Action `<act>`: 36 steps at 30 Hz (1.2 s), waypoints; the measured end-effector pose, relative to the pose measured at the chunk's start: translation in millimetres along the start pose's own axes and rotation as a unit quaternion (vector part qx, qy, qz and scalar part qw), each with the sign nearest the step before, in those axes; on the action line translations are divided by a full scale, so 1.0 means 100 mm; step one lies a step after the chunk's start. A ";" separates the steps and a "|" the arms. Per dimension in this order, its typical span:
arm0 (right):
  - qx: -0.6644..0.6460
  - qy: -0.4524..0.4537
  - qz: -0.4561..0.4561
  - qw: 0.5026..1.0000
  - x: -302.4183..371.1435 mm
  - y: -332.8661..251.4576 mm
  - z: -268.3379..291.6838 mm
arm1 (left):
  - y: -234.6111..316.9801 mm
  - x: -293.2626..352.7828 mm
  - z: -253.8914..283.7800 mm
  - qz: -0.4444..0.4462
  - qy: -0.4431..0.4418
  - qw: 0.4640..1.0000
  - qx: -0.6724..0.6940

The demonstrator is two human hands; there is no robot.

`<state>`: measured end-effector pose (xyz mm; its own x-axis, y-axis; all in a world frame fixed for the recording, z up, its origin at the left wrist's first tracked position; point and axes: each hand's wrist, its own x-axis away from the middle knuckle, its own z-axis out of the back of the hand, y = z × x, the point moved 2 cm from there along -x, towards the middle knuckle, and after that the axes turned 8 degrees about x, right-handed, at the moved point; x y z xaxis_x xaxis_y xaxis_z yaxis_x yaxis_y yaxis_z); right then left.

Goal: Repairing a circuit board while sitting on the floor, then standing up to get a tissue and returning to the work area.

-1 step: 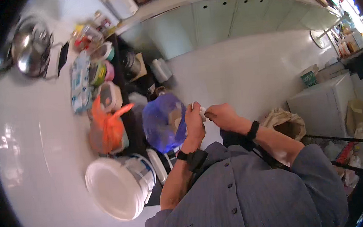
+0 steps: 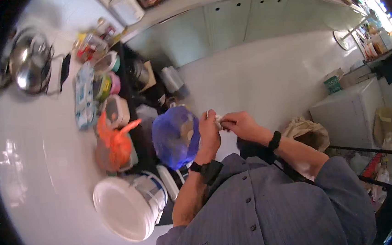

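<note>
In front of my chest, my left hand (image 2: 209,133) is closed around a small whitish thing (image 2: 218,119), too small and too covered by fingers to name. The fingertips of my right hand (image 2: 240,123) pinch at the right side of this same thing. A bin lined with a blue plastic bag (image 2: 172,145) stands just left of my left hand, with something pale inside it. Both wrists wear dark bands.
Left, a white lidded bucket (image 2: 123,209), an orange knotted bag (image 2: 117,145), a wipes pack (image 2: 85,96) and steel pans (image 2: 30,64). Pale green cabinets (image 2: 225,25) line the far side. An open cloth sack (image 2: 305,132), a white appliance (image 2: 344,108) and a black-framed rack (image 2: 368,152) are right.
The view has turned slightly, so the things on the left sit a little lower. Both hands keep almost the same place and hold on the small whitish thing.
</note>
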<state>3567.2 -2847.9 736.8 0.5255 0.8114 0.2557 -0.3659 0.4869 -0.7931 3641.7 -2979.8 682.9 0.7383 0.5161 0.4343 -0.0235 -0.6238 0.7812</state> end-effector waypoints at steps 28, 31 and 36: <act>0.077 0.453 -0.251 0.852 -0.97 3.04 4.68 | -1.18 -3.43 -5.65 0.377 -0.271 0.876 0.128; 0.088 0.496 -0.195 0.842 -1.01 3.33 5.10 | -1.26 -3.67 -6.18 0.350 -0.314 0.882 -0.005; -0.024 0.420 -0.228 0.878 -0.86 3.47 5.81 | -1.65 -4.30 -6.86 0.362 -0.332 0.871 -0.022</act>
<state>2949.0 -2560.4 760.5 0.9975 0.0009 0.0708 0.0520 0.6693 -0.7411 2866.0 -2696.4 675.0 0.7459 -0.4655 0.4764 -0.6598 -0.6139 0.4333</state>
